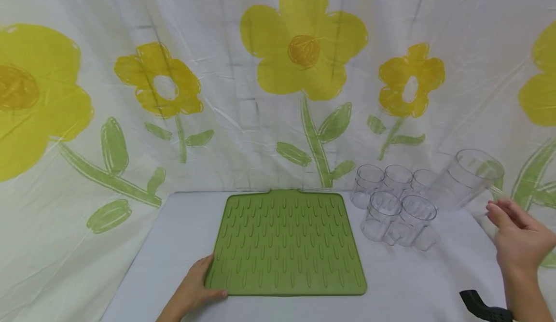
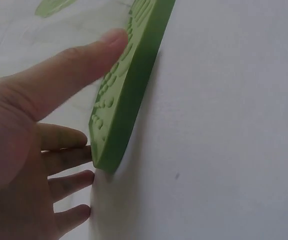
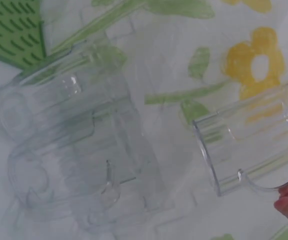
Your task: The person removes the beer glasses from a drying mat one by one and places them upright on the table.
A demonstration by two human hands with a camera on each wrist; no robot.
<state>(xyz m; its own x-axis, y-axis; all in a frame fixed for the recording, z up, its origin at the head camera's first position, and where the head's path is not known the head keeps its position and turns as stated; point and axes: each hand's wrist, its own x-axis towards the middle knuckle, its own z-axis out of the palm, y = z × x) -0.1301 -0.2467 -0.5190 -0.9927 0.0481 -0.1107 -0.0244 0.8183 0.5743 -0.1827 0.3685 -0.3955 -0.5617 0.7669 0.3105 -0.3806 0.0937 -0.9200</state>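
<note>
A green ribbed mat (image 1: 284, 245) lies flat on the white table. My left hand (image 1: 193, 283) is at its near left corner, fingers along the left side and thumb by the front edge. In the left wrist view the fingers of the left hand (image 2: 24, 140) look fairly straight against the mat's corner (image 2: 119, 120). My right hand (image 1: 521, 235) grips a clear mug (image 1: 466, 179) by its handle, raised and tilted above the table's right side. Several clear mugs (image 1: 381, 218) stand close together right of the mat; the right wrist view also shows these mugs (image 3: 64, 135).
Behind the table hangs a white curtain (image 1: 234, 133) with yellow flowers. White tabletop (image 1: 173, 235) shows left of the mat and in front of the mugs. A black strap end (image 1: 482, 305) sticks out by the right wrist.
</note>
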